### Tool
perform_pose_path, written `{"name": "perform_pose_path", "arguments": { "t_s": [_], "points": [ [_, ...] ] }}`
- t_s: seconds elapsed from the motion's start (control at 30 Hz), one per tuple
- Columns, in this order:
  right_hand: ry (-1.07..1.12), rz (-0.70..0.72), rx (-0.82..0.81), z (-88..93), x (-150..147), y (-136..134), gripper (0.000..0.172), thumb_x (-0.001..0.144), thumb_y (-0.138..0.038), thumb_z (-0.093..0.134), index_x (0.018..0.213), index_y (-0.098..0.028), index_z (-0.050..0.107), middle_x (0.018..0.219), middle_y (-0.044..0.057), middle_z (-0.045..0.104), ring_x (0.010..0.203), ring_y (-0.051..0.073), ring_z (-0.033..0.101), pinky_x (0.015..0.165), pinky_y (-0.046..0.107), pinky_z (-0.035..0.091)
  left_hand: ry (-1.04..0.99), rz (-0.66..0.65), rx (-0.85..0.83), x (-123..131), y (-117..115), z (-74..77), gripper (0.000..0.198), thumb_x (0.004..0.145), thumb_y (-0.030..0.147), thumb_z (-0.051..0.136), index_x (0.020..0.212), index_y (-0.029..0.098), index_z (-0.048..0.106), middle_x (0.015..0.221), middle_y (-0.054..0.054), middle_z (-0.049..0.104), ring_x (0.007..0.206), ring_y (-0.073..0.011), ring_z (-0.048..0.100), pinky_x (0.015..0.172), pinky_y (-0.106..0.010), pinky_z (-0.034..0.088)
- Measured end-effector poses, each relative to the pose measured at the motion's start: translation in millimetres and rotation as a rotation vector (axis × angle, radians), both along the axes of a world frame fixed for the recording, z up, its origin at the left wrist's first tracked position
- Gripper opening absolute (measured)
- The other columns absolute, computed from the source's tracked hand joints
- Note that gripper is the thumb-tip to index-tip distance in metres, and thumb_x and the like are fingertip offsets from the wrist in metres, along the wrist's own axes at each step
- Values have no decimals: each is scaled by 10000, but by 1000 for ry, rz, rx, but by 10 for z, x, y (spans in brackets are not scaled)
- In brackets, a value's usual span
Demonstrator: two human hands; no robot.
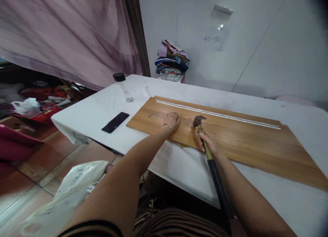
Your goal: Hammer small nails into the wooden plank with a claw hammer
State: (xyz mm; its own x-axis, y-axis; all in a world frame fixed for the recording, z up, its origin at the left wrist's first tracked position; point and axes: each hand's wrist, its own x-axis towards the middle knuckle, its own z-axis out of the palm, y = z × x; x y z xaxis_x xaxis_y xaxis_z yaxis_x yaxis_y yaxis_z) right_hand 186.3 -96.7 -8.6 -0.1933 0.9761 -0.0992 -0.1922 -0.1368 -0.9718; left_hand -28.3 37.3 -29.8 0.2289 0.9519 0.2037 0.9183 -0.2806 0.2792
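Observation:
A long wooden board (pixel 243 141) lies across a white table (pixel 102 103), with a pale strip (pixel 217 114) running along its far edge. My right hand (pixel 208 144) is wrapped round the handle of a claw hammer (pixel 199 120), close under its head, which rests on the board. My left hand (pixel 173 120) lies on the board just left of the hammer head, fingers curled down; a thin bangle sits on that wrist. Whether those fingers pinch anything is hidden. A few small nails (pixel 152 115) lie on the board's left end.
A black phone (pixel 115 122) and a clear bottle with a black cap (pixel 123 87) stand on the table's left part. Folded clothes (pixel 172 61) are stacked against the white wall. A pink curtain hangs at left; a white plastic bag (pixel 74 185) lies on the floor.

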Motion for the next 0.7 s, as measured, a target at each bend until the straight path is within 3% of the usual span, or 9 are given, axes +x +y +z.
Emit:
{"name": "perform_pose_path", "arguments": {
  "t_s": [0.7],
  "points": [
    [-44,16,-48,58,2,-60,468,800,-577,706,1073,-219,579,517,-94,516,325,92,403,361,232,267,-15,0,-38,9,-63,60,241,1005,255,518,1135,203,714,1362,-126,676,1354,-256,549,1192,-392,369]
  ]
}}
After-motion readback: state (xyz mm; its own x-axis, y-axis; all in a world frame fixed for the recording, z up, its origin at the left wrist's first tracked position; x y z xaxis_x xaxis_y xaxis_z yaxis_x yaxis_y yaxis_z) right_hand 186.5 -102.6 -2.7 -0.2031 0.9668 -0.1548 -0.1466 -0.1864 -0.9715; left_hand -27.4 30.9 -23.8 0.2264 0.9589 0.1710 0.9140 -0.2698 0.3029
